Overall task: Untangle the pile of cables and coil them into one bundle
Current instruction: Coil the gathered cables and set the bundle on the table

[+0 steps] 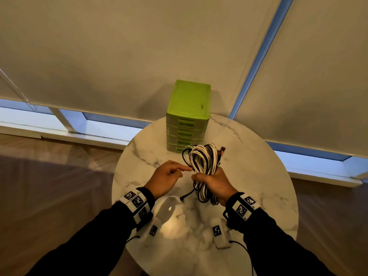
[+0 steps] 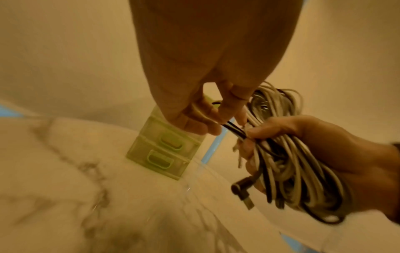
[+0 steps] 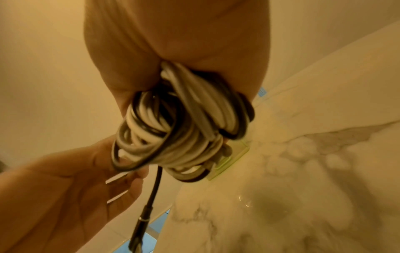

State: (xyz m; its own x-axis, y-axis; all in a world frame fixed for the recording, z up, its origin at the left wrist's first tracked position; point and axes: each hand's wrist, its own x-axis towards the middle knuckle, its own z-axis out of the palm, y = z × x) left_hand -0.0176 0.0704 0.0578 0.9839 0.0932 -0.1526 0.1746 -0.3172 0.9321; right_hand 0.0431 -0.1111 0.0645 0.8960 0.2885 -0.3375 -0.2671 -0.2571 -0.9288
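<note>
The right hand (image 1: 214, 186) is wrapped round the waist of the cable bundle (image 1: 201, 162), held above the marble counter (image 1: 258, 176), while the left hand (image 1: 166, 179) pinches one black strand (image 2: 234, 131) beside it. These smooth round white and black cords look light, limp and springy, so the loops likely slip unless gripped mid-coil. A black plug end (image 1: 182, 198) dangles loose below.

Cable bundle (image 1: 203, 166): white, grey and black cords looped into one elongated coil, held upright above round table, right of centre. Upper loops fan out at far end; lower loops hang at near end. One black lead (image 1: 189, 193) trails loose to left, ending in barrel plug. Reddish connector (image 1: 222, 151) sticks out at top right.
</note>
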